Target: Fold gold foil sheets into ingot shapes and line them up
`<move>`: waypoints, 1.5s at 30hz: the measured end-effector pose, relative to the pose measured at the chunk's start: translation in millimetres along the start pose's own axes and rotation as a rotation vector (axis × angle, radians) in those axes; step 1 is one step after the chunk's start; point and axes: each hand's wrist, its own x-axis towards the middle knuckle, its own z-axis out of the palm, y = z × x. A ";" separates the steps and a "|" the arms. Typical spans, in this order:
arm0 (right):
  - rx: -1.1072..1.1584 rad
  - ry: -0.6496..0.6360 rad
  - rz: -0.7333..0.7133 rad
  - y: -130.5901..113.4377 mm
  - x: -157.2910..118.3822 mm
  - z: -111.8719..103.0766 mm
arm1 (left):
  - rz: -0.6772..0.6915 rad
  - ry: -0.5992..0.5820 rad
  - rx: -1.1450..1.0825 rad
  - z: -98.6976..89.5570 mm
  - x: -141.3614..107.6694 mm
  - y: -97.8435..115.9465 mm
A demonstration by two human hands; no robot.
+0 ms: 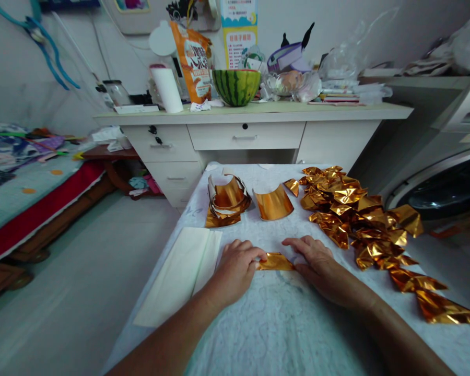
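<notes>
A small folded piece of gold foil [276,261] lies flat on the cloth-covered table [266,329] between my hands. My left hand [238,269] pinches its left end between thumb and fingers. Its right corner meets the thumb of my right hand [323,266], whose index finger is stretched out apart from the thumb. Beyond my hands, a curved gold sheet [273,202] stands beside a stack of curled gold sheets [227,198]. Pale paper sheets [180,274] lie left of my left hand.
Many crumpled gold foil pieces [352,214] spread along the table's right side. Behind the table is a white desk [246,137] with a watermelon half [236,86] and an orange bag [194,62]. A bed [43,193] is at left, a washing machine [442,151] at right.
</notes>
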 end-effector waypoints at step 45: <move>0.646 -0.023 0.035 -8.1 -1.5 1.0 | 0.073 0.160 -0.360 -0.2 -2.5 1.3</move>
